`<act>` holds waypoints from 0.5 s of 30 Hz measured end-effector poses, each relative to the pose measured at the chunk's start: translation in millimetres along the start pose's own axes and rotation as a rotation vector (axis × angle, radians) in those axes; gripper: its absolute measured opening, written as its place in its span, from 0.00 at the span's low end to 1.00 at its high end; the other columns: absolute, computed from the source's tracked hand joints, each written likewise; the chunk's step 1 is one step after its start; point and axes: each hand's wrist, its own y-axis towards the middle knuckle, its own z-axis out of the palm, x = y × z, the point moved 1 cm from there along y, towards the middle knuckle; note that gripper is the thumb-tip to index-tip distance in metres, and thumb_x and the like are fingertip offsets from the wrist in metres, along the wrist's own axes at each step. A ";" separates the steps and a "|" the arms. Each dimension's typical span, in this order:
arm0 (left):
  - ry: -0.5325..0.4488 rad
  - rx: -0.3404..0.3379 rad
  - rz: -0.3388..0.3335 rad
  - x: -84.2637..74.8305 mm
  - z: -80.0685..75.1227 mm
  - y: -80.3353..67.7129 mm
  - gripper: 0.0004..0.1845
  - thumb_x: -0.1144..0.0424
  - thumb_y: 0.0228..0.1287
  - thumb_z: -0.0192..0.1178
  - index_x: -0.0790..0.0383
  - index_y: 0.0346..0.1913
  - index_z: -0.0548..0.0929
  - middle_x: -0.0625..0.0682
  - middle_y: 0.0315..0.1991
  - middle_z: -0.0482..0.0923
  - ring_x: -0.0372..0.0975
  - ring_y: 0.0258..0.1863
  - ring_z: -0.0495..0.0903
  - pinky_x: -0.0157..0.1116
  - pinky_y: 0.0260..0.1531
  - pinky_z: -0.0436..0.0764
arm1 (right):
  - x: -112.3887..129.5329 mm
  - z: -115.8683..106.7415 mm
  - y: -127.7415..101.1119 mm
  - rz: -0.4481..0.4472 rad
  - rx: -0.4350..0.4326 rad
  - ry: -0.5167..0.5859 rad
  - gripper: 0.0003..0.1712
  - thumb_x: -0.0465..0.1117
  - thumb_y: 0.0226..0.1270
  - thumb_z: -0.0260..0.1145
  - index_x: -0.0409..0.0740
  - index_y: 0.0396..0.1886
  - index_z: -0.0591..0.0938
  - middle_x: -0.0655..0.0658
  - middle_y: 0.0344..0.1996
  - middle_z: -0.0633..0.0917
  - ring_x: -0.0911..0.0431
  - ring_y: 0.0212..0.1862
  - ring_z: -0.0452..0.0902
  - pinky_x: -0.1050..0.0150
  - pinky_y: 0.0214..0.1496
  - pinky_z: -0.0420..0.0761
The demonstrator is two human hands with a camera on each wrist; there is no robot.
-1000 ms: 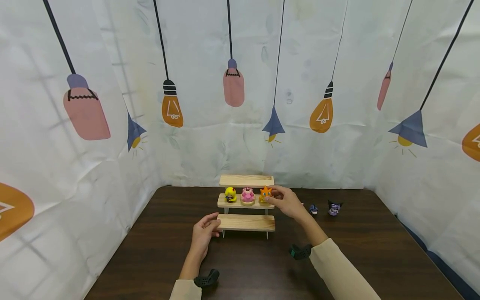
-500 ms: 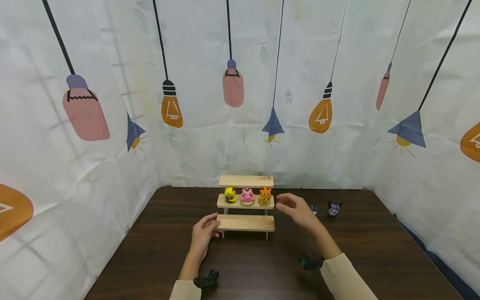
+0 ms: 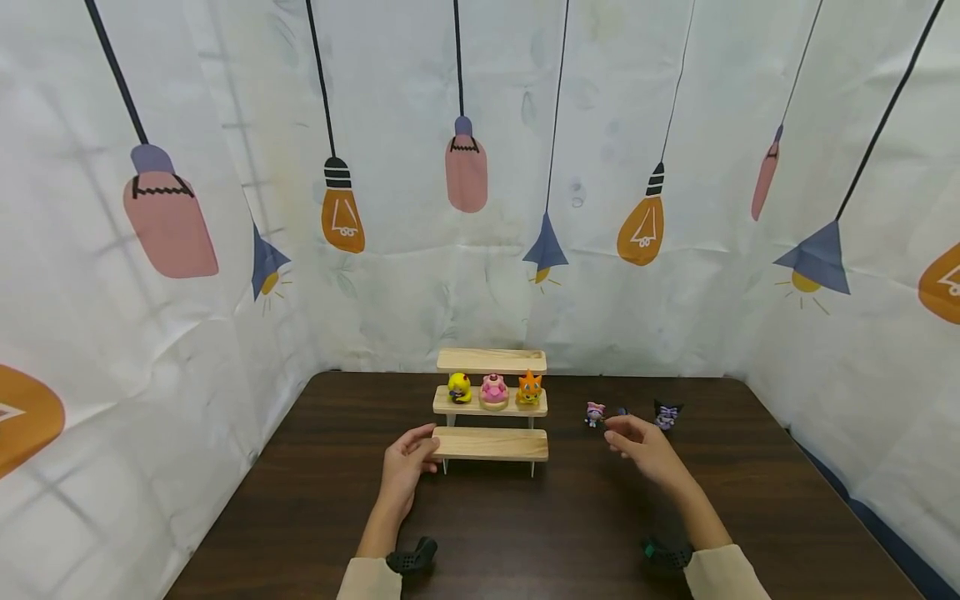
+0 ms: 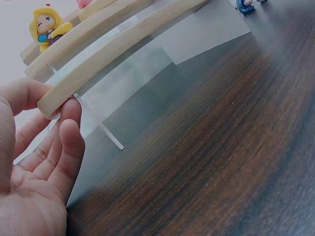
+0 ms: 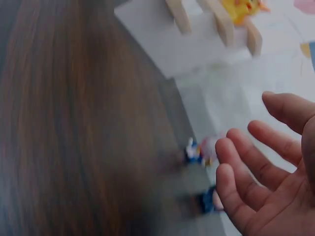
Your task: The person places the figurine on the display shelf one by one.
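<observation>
A three-tier wooden display stand (image 3: 491, 361) is at the back of the table. Along its middle shelf sit a yellow-haired figurine (image 4: 47, 27), a pink figurine (image 3: 493, 393) and an orange figurine (image 3: 529, 390). My left hand (image 3: 405, 468) pinches the left end of the lowest board (image 4: 123, 45), fingers curled underneath. Right of the stand, my right hand (image 3: 643, 446) holds nothing, its fingers relaxed. Close by its fingertips are a small pink-and-blue figurine (image 3: 594, 414) and a blue figurine (image 3: 622, 412), mostly hidden behind the hand. A black-and-purple figurine (image 3: 667, 415) stands just beyond.
The dark wood tabletop (image 3: 315, 500) ends at a white curtain (image 3: 585, 325) printed with lamps, which surrounds it at the back and sides. Black devices are strapped to the left wrist (image 3: 412, 557) and the right wrist (image 3: 666, 553).
My right hand has let go of the orange figurine on the middle shelf and moved right to the loose figurines, uncovering the pink-and-blue one. The left hand stays put.
</observation>
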 end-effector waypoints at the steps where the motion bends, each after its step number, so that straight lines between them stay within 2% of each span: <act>1: -0.001 -0.003 0.000 -0.2 0.0 0.2 0.22 0.64 0.70 0.65 0.68 0.64 0.79 0.55 0.43 0.88 0.39 0.30 0.84 0.32 0.29 0.84 | -3.7 -3.9 -1.7 0.015 0.001 -0.010 0.28 0.49 0.76 0.64 0.34 0.65 0.77 0.33 0.56 0.84 0.56 0.47 0.85 0.60 0.48 0.85; 8: 0.003 -0.003 0.004 -0.8 -0.2 0.7 0.21 0.64 0.70 0.65 0.67 0.63 0.81 0.52 0.41 0.88 0.38 0.30 0.85 0.32 0.30 0.84 | -23.8 -29.5 -11.9 0.189 -0.037 -0.038 0.31 0.50 0.77 0.62 0.31 0.68 0.72 0.33 0.57 0.83 0.49 0.50 0.85 0.59 0.49 0.85; 12: 0.002 -0.003 0.002 -0.4 0.0 0.9 0.20 0.65 0.70 0.65 0.66 0.62 0.81 0.51 0.41 0.88 0.38 0.30 0.84 0.32 0.29 0.84 | -31.7 -43.4 -13.3 0.269 -0.074 -0.008 0.36 0.51 0.79 0.60 0.27 0.71 0.64 0.27 0.60 0.78 0.47 0.51 0.85 0.55 0.52 0.86; 15: 0.004 -0.005 -0.002 -0.1 0.1 0.9 0.20 0.65 0.70 0.65 0.66 0.63 0.81 0.51 0.41 0.88 0.39 0.30 0.85 0.32 0.30 0.84 | -36.1 -51.9 -12.0 0.309 -0.108 0.018 0.41 0.51 0.79 0.60 0.24 0.73 0.58 0.23 0.62 0.74 0.49 0.49 0.85 0.56 0.52 0.87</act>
